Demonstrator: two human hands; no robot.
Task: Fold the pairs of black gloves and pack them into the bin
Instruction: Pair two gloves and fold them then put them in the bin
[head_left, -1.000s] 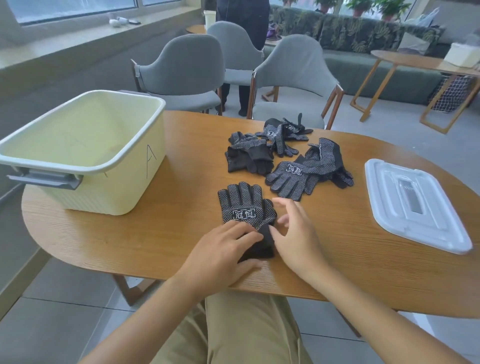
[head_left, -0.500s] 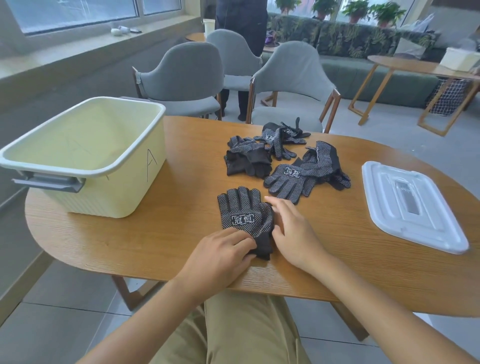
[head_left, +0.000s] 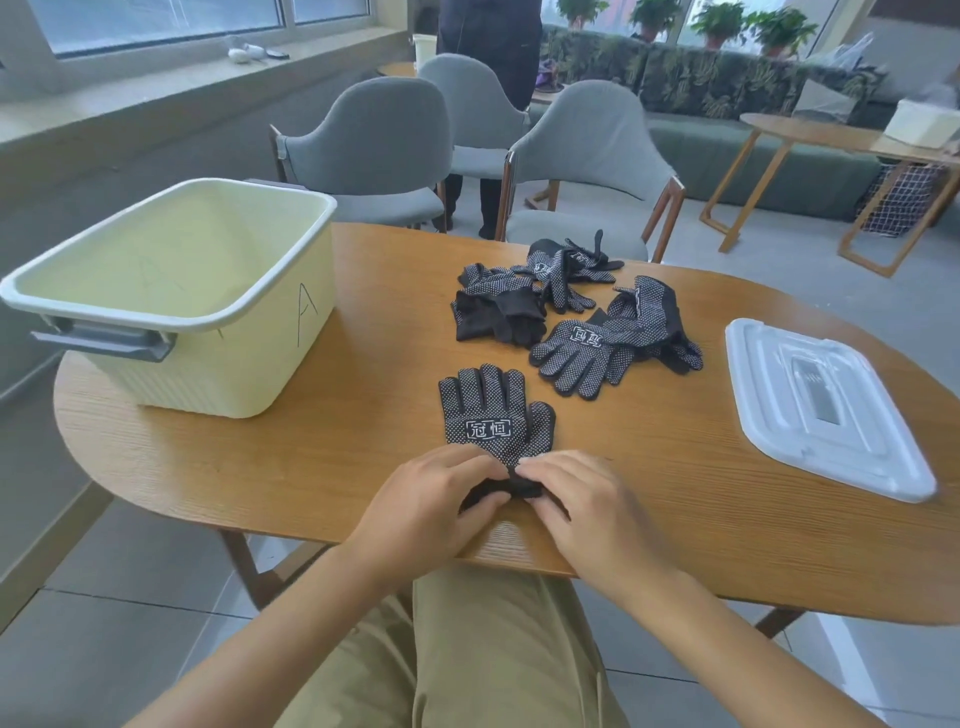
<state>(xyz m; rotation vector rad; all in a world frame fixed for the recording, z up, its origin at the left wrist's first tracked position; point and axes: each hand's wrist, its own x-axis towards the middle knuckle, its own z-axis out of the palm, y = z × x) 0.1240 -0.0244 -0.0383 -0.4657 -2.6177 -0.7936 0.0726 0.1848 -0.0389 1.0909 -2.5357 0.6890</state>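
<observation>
You are sitting at the wooden table (head_left: 322, 457), with the pale yellow bin (head_left: 291, 332) standing well apart to your left and showing nothing inside. The loose gloves (head_left: 566, 317) are lying heaped beyond your hands. The dotted glove pair (head_left: 493, 415) is lying flat, its long axis pointing away from you. Your left hand (head_left: 431, 499) and right hand (head_left: 587, 499) are both pinching its near cuff, equally close, likely readying a fold away from you.
</observation>
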